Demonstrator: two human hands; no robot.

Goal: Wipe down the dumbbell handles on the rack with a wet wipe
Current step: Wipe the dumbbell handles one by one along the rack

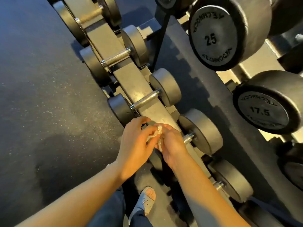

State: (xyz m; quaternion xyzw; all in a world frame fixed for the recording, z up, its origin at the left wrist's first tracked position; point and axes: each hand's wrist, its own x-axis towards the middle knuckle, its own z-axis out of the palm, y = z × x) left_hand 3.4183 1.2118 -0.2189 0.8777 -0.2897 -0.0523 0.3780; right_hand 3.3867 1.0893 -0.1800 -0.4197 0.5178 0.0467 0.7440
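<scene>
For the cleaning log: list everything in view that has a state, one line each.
wet wipe: crumpled, pinched between both hands
left hand: fingers curled on the wipe
right hand: fingers curled on the wipe, over the nearest handle
nearest handle: mostly hidden, contact with wipe unclear
next handle: bare, racked
25 dumbbell: racked
17.5 dumbbell: racked

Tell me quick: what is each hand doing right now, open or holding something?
Left hand: fingers pinch the crumpled wet wipe.
Right hand: fingers curled on the same wet wipe.
</scene>
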